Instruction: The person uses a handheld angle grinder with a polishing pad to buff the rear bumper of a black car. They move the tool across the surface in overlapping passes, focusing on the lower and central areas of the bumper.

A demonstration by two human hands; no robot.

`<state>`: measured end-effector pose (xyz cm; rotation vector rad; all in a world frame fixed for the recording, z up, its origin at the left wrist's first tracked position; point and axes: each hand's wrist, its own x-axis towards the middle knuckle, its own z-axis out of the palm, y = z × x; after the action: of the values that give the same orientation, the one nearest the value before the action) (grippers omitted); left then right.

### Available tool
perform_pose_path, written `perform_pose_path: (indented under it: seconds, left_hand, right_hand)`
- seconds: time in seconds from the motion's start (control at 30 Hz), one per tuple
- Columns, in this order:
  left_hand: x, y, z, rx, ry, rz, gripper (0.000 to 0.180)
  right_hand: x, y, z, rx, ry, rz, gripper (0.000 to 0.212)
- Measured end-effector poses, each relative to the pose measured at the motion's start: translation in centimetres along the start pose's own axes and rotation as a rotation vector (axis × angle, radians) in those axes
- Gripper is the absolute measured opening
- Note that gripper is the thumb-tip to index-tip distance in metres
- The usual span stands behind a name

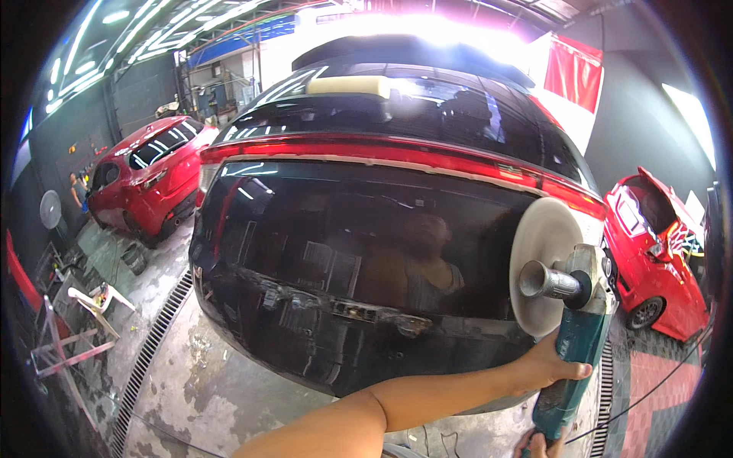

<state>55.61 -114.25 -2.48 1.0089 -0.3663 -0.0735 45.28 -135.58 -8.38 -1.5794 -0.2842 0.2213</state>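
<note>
A teal electric polisher (576, 336) stands nearly upright at the right side of a dark car's rear panel (366, 229). My left hand (553, 365) reaches across from the lower left and is closed around the tool's body, just below its metal head. Lower down, at the picture's bottom edge, my right hand (540, 446) grips the rear end; only part of it shows. The round white buffing pad (537, 237) is at the panel's right edge, just under the red light strip (382, 149). A grey side handle (548, 281) sticks out untouched.
A cream block (348, 85) lies on the rear glass. Red cars stand at left (156, 175) and right (657, 259). A white stool (103, 305) and a floor grating (145, 374) are on the left. A dark cable (649, 397) runs at lower right.
</note>
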Motion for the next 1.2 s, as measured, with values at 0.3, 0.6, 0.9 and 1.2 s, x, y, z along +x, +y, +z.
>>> perform_pose_path:
  seconds: [0.3, 0.6, 0.9, 1.2]
  left_hand:
    - [-11.2, 14.7, -0.3, -0.161, 0.258, 0.431, 0.064]
    - [-29.9, 31.5, -13.1, -0.422, 0.259, 0.575, 0.046]
    - [-40.5, 38.8, -24.1, -0.550, 0.302, 0.709, 0.060]
    - [-48.4, 35.1, -30.6, -0.547, 0.073, 0.829, 0.097]
  right_hand:
    - [-2.4, -21.7, 9.3, -0.413, -0.283, 0.096, 0.052]
    - [-3.9, -30.7, 34.8, -0.720, -0.527, 0.099, 0.103]
    - [-4.8, -33.4, 54.5, -0.664, -0.770, 0.079, 0.096]
    - [-7.1, -24.9, 58.1, -0.607, -0.888, -0.026, 0.096]
